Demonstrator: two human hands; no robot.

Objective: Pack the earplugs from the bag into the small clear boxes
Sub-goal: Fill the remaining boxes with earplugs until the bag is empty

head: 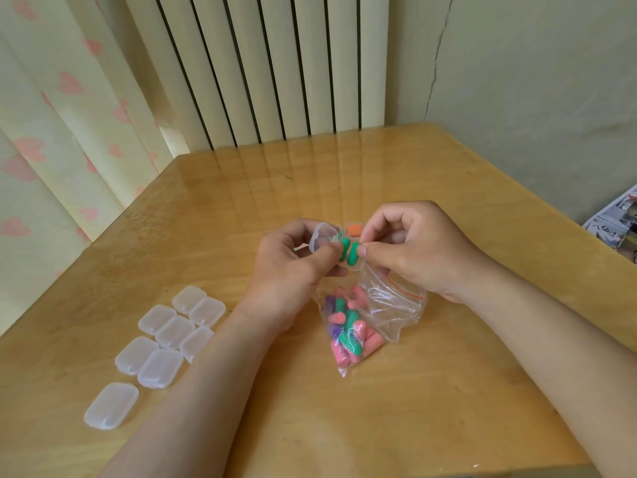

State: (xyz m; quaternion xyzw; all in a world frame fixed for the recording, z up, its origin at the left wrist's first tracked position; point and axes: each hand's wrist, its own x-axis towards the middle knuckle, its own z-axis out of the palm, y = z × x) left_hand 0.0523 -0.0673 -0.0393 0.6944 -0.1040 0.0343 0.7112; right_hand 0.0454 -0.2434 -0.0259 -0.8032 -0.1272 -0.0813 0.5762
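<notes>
Above the middle of the wooden table (448, 391), both hands hold one small clear box (322, 236) with its lid swung open to the left. Two green earplugs (348, 252) lie side by side in its base. My left hand (293, 267) pinches the box's left side and my right hand (413, 246) pinches its right edge. Just below the hands lies a clear zip bag (372, 315), open at the top, holding several pink, green and purple earplugs. An orange earplug (354, 230) shows behind the held box; whether it sits in another box is unclear.
Several empty clear boxes (165, 343) lie shut in a loose group on the table's left side, one apart near the front left (111, 405). Printed papers (617, 222) rest at the right edge. A radiator and a curtain stand behind the table.
</notes>
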